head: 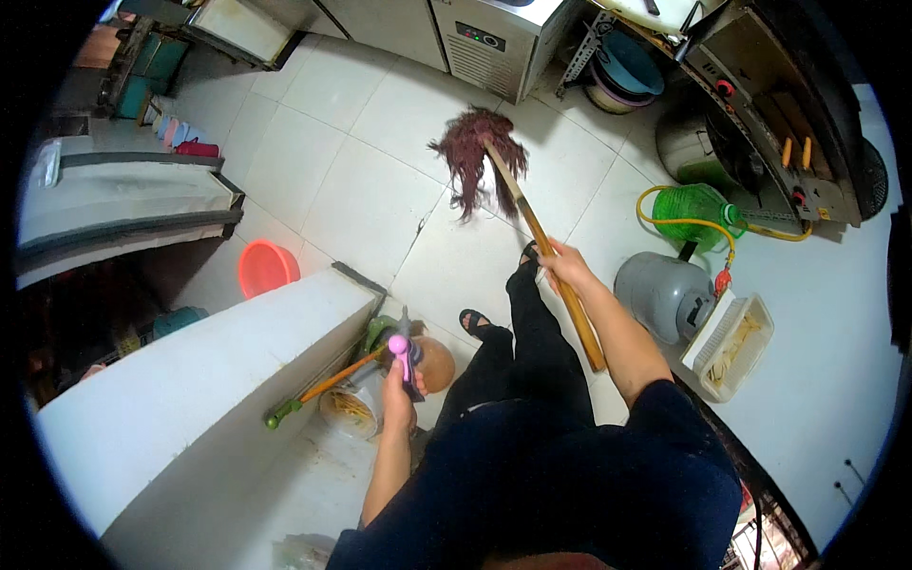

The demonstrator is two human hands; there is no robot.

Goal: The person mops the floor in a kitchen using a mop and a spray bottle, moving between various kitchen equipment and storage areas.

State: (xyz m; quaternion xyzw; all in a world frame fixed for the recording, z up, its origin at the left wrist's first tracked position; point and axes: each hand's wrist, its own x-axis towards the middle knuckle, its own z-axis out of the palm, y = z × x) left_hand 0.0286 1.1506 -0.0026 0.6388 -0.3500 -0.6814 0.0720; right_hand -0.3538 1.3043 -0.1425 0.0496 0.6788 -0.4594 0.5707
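My right hand grips the wooden handle of a string mop, whose dark reddish head rests spread on the white floor tiles in front of my feet. At the lower left, my left hand is closed around a small pink and dark object; what it is exactly I cannot tell. Just beyond and below that hand are a round brown thing, a green-ended stick with an orange shaft and a white bin with yellowish sticks inside, partly hidden by my hand.
Left of my feet runs a low white wall, with a red plastic basin behind it. On the right stand a grey gas cylinder, a green plastic bottle and a white basket. A steel cabinet lines the far side.
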